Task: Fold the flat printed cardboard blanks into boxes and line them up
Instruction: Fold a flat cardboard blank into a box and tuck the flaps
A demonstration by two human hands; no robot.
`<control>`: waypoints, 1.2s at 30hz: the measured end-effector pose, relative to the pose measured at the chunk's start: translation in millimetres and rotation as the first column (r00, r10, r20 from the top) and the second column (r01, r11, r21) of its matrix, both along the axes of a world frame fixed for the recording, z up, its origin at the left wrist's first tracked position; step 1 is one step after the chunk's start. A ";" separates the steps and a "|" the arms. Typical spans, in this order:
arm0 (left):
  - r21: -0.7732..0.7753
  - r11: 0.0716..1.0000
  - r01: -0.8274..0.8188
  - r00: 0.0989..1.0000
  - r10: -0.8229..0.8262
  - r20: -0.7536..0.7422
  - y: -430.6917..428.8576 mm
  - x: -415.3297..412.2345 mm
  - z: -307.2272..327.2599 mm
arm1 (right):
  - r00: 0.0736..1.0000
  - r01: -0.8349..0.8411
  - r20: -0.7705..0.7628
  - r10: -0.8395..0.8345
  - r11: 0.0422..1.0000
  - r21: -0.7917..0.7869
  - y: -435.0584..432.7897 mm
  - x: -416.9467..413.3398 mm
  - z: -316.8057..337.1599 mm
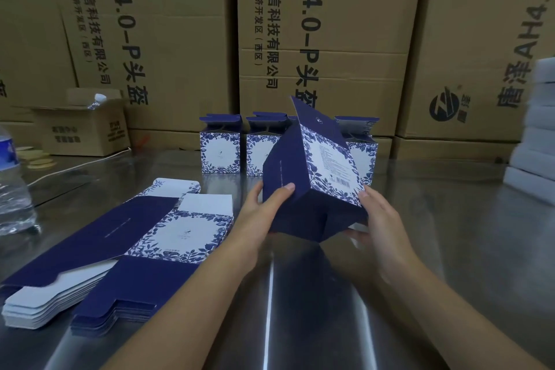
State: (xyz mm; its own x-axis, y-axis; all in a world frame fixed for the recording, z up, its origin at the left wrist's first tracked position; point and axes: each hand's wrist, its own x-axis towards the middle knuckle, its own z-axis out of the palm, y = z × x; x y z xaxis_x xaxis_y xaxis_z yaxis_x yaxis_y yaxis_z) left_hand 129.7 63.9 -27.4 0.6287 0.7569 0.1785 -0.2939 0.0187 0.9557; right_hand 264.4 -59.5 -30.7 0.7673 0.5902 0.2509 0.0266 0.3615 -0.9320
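In the head view, the left hand [264,213] and the right hand [381,219] are apart, one on each side of a half-formed box [312,177], and both grip it. The left thumb lies on the plain dark-blue side panel, with a finger round that panel's far edge. The right thumb presses the lower corner of the white panel with the blue leaf print and barcode, and the right fingers curl under the box's bottom. The box is held between the hands above the metal table [450,234]. It is tilted, its dark-blue bottom turned towards the person and its top flap standing open on the far side.

Just beyond the hands a row of folded boxes [220,147] stands upright on the table, top flaps open; the held box hides part of the row. To the left of the left hand, beside the left forearm, lies a stack of flat blanks [135,249], the top one showing a blue panel and a leaf-printed panel.

Further left of that stack stands a clear water bottle [12,183]. Beyond it sits a small open carton [87,126] with another bottle's neck showing. Large brown cartons [330,39] with black print form a wall behind the row. Well to the right of the right hand is a blurred white stack [537,129].
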 end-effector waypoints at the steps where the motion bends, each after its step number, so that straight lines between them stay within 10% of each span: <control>1: 0.011 1.000 -0.024 1.000 0.024 0.016 -1.0 0.3 0.7 | 1.000 -0.010 0.005 0.010 1.000 0.011 0.0 0.2 0.2; 18: 0.102 0.986 -0.129 0.991 0.127 0.030 -1.0 -4.2 2.7 | 0.966 0.092 0.256 -0.026 0.965 -0.247 -4.4 3.6 -2.8; 28: 0.126 0.987 -0.101 0.995 0.099 0.019 -11.0 -7.6 10.4 | 0.968 -0.245 -0.093 0.234 0.961 -0.129 -5.7 -5.3 8.6; 36: 0.216 0.968 -0.125 0.962 0.066 0.265 -9.2 -16.6 22.2 | 0.962 -0.255 0.106 0.252 0.967 0.012 -16.3 -11.4 15.6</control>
